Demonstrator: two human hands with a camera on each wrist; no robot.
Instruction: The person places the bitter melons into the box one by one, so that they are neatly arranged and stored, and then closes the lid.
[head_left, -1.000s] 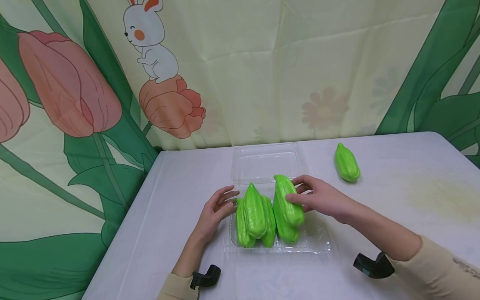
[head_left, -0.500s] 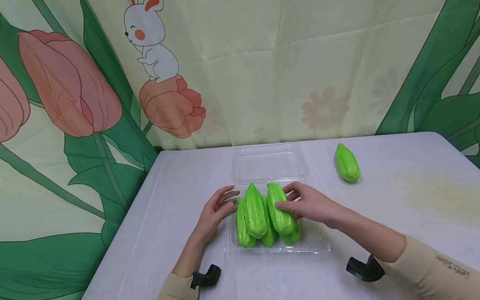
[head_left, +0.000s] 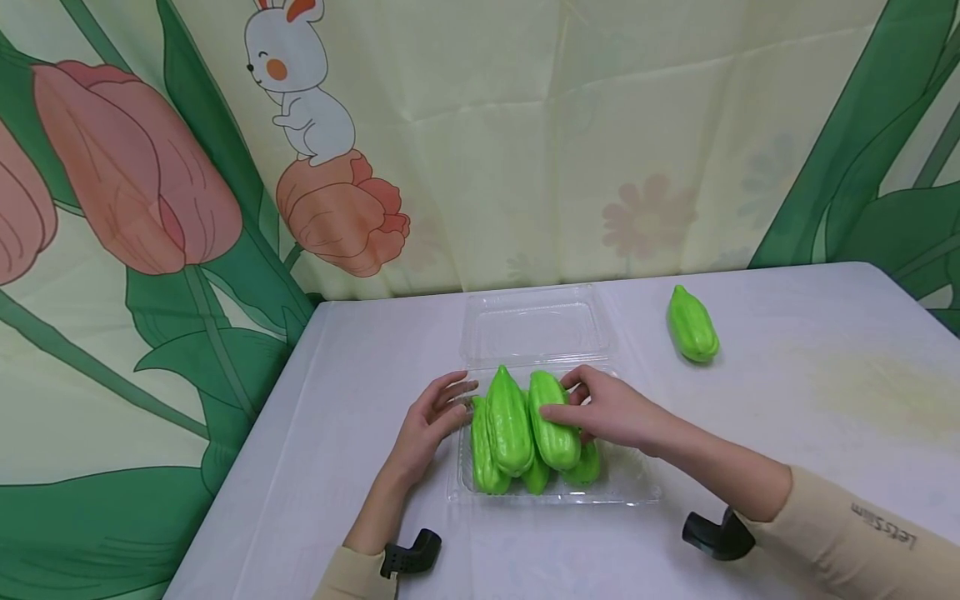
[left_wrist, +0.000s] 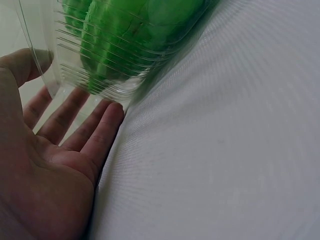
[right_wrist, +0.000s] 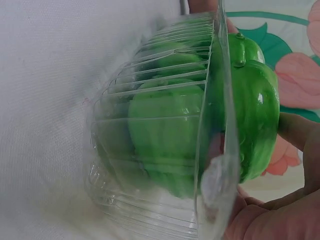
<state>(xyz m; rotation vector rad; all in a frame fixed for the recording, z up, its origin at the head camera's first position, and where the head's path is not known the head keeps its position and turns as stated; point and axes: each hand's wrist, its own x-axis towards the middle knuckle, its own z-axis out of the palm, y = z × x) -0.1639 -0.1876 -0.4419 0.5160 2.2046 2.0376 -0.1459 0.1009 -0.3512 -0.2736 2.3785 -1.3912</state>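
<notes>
Printed curtain (head_left: 495,208) behind white-covered worktop (head_left: 375,350). Right hand (head_left: 611,406) keeps green fruit (head_left: 555,421) in its grip, now further left, above lower fruits (head_left: 585,468) within clear container (head_left: 626,502); upper layer apparently forming. Left hand (head_left: 429,429), fingers loose, by container.

The worktop (head_left: 780,367) is white, with a faint yellowish patch (head_left: 888,396) on the right. On its middle sits an open clear plastic container (head_left: 630,479), its lid (head_left: 536,329) laid back on the far side; right of the lid lies one green vegetable (head_left: 692,325).
</notes>
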